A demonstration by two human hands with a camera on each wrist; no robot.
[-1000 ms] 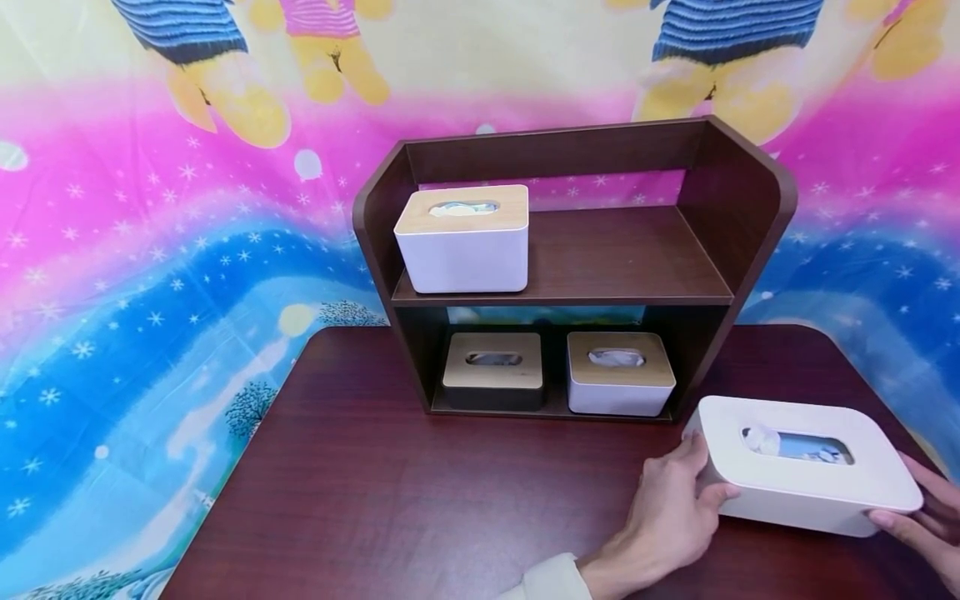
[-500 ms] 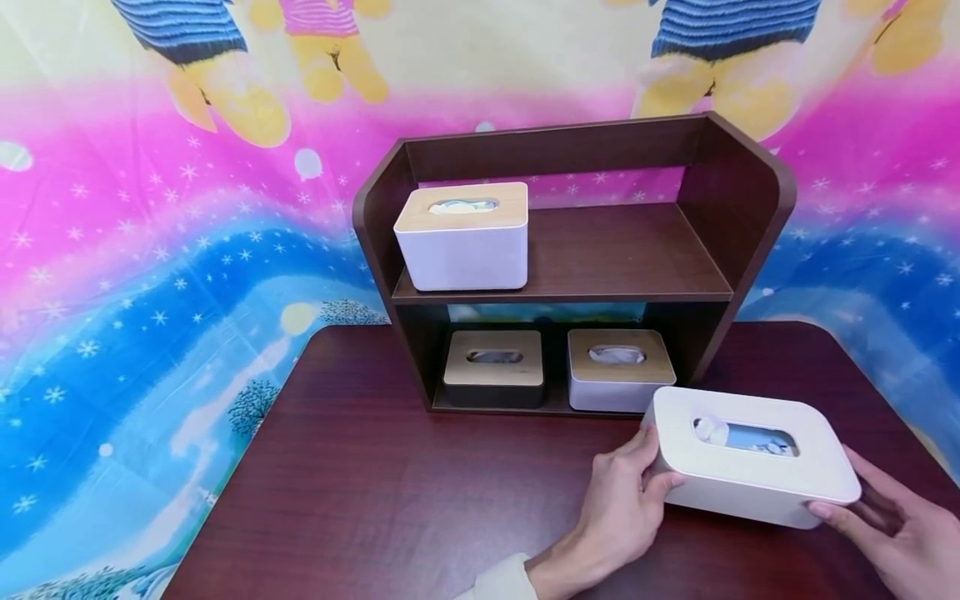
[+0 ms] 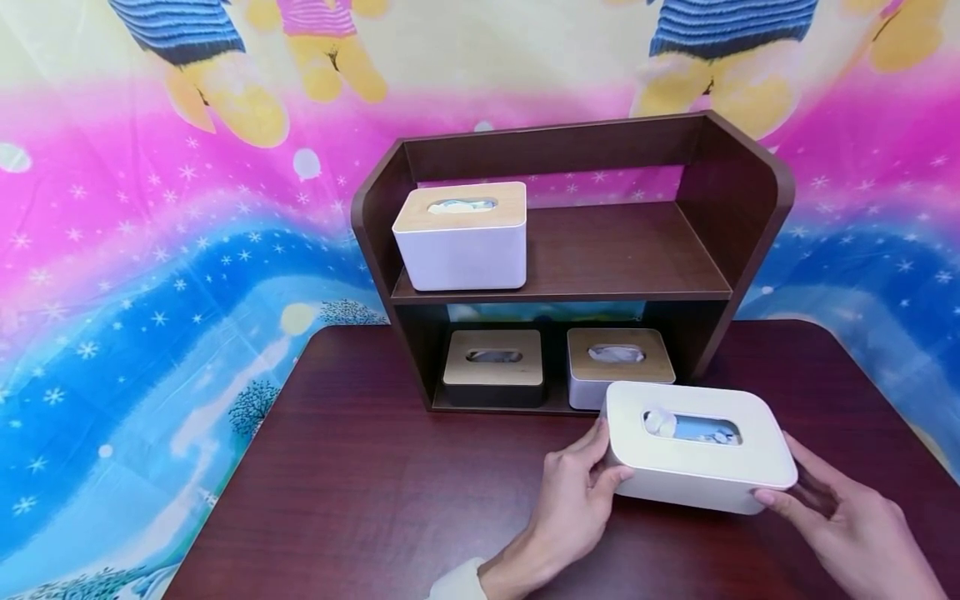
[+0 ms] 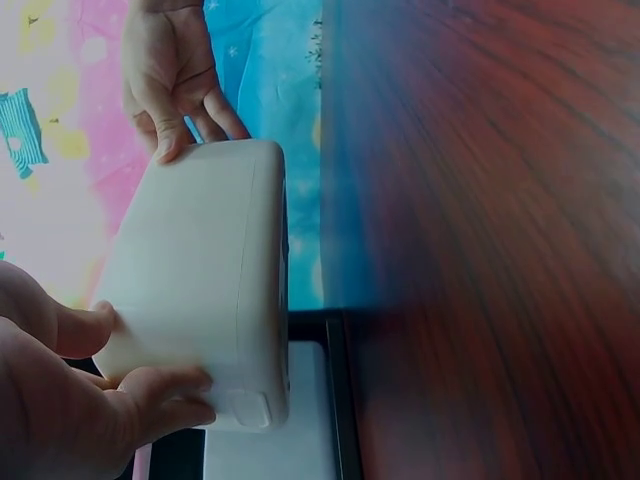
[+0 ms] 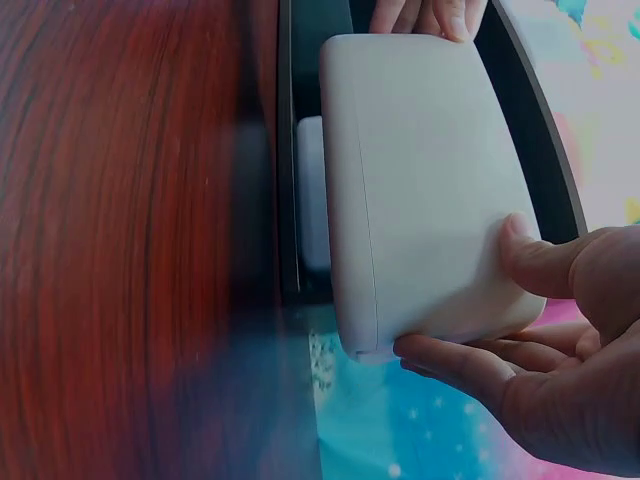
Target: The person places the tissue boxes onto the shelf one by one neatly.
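Observation:
Both hands hold a white tissue box (image 3: 697, 479), long and low with rounded corners and an oval slot in its top. Tissue and a blue patch show through that slot. At the box's left end, my left hand (image 3: 566, 500) grips it with the thumb on the front face. My right hand (image 3: 855, 517) grips the opposite end, its thumb at the front lower right corner. In the left wrist view the box (image 4: 195, 250) appears lifted off the table. From the head view it overlaps the lower front of a smaller wood-topped tissue box (image 3: 621, 371).
A dark brown two-tier shelf (image 3: 637, 296) stands on the reddish-brown table (image 3: 360, 492). Its upper tier bears a white wood-topped tissue box (image 3: 461, 254) at the left. Below sits a black wood-topped tissue box (image 3: 493, 375). A patterned cloth (image 3: 187, 250) hangs behind.
Both hands have carried the white tissue box leftward, from the table's right side to in front of the shelf's lower right. The shelf and its boxes stay put.

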